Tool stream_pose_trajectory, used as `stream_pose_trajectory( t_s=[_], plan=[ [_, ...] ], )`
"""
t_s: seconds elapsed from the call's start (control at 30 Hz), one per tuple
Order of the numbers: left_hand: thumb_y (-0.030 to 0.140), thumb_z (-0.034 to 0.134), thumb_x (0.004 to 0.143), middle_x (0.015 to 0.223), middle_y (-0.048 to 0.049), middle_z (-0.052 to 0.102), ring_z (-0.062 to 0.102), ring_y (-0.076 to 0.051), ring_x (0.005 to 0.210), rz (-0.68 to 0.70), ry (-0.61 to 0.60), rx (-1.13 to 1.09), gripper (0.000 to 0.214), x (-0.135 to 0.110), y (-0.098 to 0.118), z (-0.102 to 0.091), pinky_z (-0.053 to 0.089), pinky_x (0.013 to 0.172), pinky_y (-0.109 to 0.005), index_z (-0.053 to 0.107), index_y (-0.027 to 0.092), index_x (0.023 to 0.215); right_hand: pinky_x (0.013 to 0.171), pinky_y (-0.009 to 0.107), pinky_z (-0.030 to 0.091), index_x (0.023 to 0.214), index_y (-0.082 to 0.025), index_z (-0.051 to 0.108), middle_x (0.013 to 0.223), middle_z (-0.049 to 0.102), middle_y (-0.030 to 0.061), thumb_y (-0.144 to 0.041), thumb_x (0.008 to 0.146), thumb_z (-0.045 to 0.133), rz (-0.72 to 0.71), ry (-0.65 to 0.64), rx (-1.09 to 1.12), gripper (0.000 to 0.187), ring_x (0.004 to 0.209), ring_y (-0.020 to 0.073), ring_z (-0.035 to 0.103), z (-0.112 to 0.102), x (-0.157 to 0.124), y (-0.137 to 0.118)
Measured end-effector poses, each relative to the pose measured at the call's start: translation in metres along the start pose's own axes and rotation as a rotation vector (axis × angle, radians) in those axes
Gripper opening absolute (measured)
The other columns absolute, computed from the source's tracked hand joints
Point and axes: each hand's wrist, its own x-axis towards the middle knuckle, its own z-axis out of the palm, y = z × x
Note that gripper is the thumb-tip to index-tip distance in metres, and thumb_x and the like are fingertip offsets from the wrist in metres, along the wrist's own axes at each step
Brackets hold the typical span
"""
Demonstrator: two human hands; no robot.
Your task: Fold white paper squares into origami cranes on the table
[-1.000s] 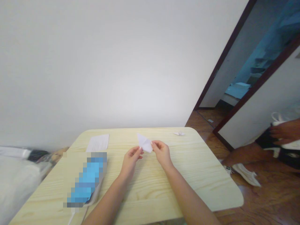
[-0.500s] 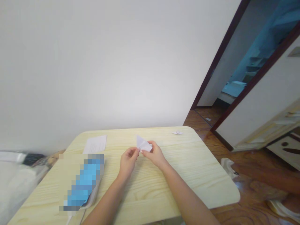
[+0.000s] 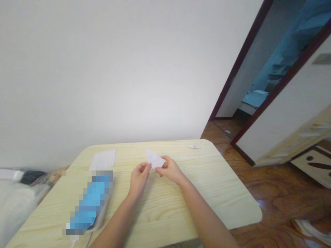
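**Both hands pinch folded white paper (image 3: 154,159) over the wooden table (image 3: 219,203)**

The left hand (image 3: 139,179) and right hand (image 3: 169,170) have fingers closed on it, between them. A small paper figure (image 3: 194,146) lies beyond the right fingertips, a sheet of paper (image 3: 102,159) beyond the left, and a pixelated blue object (image 3: 91,203) left of the left fingers.

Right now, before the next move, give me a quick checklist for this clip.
Left hand and right hand both pinching the folded white paper: ok.
Creases on that paper sharp: cannot tell, too small.
Loose paper sheet flat on the wooden table, apart from the hands: ok.
Small folded paper figure near the far edge, untouched: ok.
Pixelated blue object identified: cannot tell, obscured.
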Motion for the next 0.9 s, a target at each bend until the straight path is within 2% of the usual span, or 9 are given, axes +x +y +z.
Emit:
stream_pose_trajectory(
  t_s=[0.17, 0.27, 0.37, 0.53, 0.73, 0.9],
  plan=[
    [0.042, 0.058, 0.067, 0.043, 0.0073, 0.046, 0.037, -0.007, 0.037, 0.018, 0.059, 0.018, 0.028, 0.006, -0.002, -0.006, 0.027, 0.040, -0.019, 0.058, 0.014, 0.071, 0.044, 0.019, 0.037, 0.100, -0.017, 0.048, 0.055, 0.057, -0.0057, -0.023, 0.060, 0.066, 0.028, -0.083, -0.052, 0.044, 0.045, 0.0078, 0.049, -0.019, 0.003, 0.006],
    [0.041, 0.059, 0.066, 0.045, 0.0061, 0.049, 0.042, -0.008, 0.040, 0.061, 0.084, 0.059, 0.026, 0.008, -0.001, -0.010, 0.030, 0.042, -0.019, 0.058, 0.015, 0.071, 0.054, 0.022, 0.041, 0.093, -0.016, 0.055, 0.066, 0.059, -0.0013, -0.031, 0.067, 0.061, -0.070, 0.004, -0.038, 0.030, 0.057, 0.0099, 0.052, -0.021, 0.005, 0.005],
    [0.039, 0.061, 0.065, 0.049, 0.0044, 0.054, 0.047, -0.009, 0.044, 0.097, 0.003, 0.084, 0.024, 0.004, 0.001, -0.007, 0.034, 0.045, -0.019, 0.058, 0.016, 0.068, 0.061, 0.023, 0.042, 0.091, -0.016, 0.058, 0.079, 0.061, 0.0019, -0.034, 0.067, 0.061, -0.145, 0.067, -0.029, 0.030, 0.069, 0.0125, 0.054, -0.011, 0.006, 0.005],
    [0.041, 0.063, 0.064, 0.050, 0.0042, 0.053, 0.045, -0.009, 0.045, 0.092, -0.137, 0.072, 0.026, -0.003, 0.000, 0.002, 0.034, 0.046, -0.019, 0.057, 0.016, 0.065, 0.048, 0.020, 0.035, 0.071, -0.013, 0.060, 0.060, 0.056, -0.0017, -0.034, 0.062, 0.064, -0.067, 0.092, -0.053, 0.023, 0.053, 0.0103, 0.048, 0.003, 0.004, 0.004],
    [0.042, 0.063, 0.063, 0.056, 0.0021, 0.057, 0.047, -0.010, 0.050, 0.129, -0.150, 0.106, 0.027, -0.001, -0.003, 0.000, 0.035, 0.049, -0.020, 0.058, 0.016, 0.064, 0.048, 0.020, 0.033, 0.064, -0.013, 0.060, 0.056, 0.055, -0.0030, -0.033, 0.057, 0.067, -0.011, 0.087, 0.097, 0.022, 0.049, 0.0088, 0.046, -0.001, 0.001, -0.002],
    [0.042, 0.062, 0.063, 0.053, 0.0025, 0.054, 0.044, -0.009, 0.047, 0.119, -0.179, 0.143, 0.027, 0.001, -0.003, -0.003, 0.033, 0.047, -0.020, 0.057, 0.016, 0.061, 0.047, 0.021, 0.032, 0.059, -0.013, 0.063, 0.052, 0.057, -0.0010, -0.038, 0.058, 0.066, 0.067, 0.100, 0.203, 0.025, 0.048, 0.0104, 0.047, -0.003, -0.001, -0.006]
  ],
)
